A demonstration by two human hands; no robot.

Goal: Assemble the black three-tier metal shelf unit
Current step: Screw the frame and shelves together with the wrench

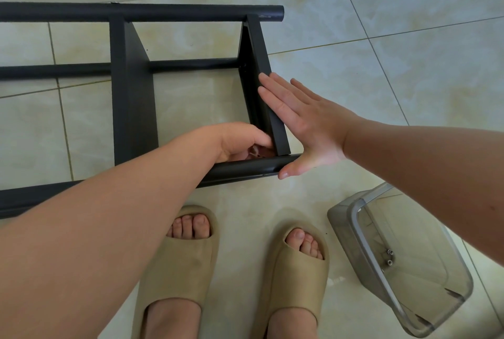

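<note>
Shelf unit lies on its side on the tiled floor, just ahead of the person's slippered feet, so the posts run level and the panel joints face up within easy reach. Its end panel stands on edge between the far post and the near post, with a second panel parallel to it further left.

The right grip is released and flat: straight fingers lie against the end panel's outer face and the thumb rests by the near post's end. Judging by that, it braces the panel square so it cannot swing outward while the joint is worked.

The left grip reaches over the near post into the inside corner where panel meets post, fingers curled in. Something small and pale shows beneath them, but whether they pinch a fastener or only feel for a hole cannot be told.

A clear plastic container sits tipped on the floor to the right, a couple of small screws inside, probably kept near as the hardware supply.
</note>
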